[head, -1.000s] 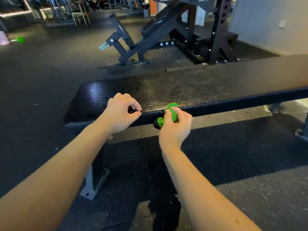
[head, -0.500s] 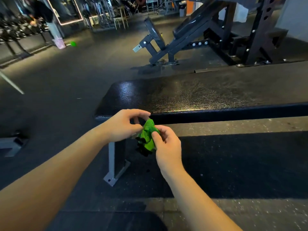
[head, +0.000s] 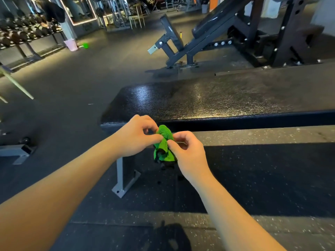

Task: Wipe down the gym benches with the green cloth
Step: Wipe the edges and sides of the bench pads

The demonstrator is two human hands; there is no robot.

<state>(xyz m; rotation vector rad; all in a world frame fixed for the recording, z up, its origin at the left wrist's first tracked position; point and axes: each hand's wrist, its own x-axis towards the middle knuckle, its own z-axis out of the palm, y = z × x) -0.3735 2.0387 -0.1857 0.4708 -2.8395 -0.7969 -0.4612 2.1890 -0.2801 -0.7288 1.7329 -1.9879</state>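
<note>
Found the green cloth [head: 163, 149] bunched in the air just in front of the near long edge of the gym bench [head: 208, 100], close to its left end, touching neither pad nor floor [head: 81, 91]. Noted the left hand [head: 135, 135] pinching the upper fold between thumb and fingertips, and the right hand [head: 188, 153] pinching the fold just beside it, remaining fingers curled in. Judged both to be teasing the wad open ahead of wiping. Judged the cloth light, soft and limp, terry-like, prone to sag and fold on itself unless spread. Best taken at two edges or corners to open it, then pressed flat under a palm for the stroke. Could not tell whether damp. Saw the bench pad black, grained and glossy, catching light near the left end. Reckoned it firm enough to take pressure and perhaps a little slick. Spotted a grey metal leg [head: 125, 176] under that end. Took the floor for dark speckled rubber matting. Beyond the far edge, made out an incline bench [head: 208, 33] in a black frame. At far left, picked out a dumbbell rack [head: 21, 37], a pink bucket [head: 71, 44] and a person [head: 54, 13] beside the rack.
</note>
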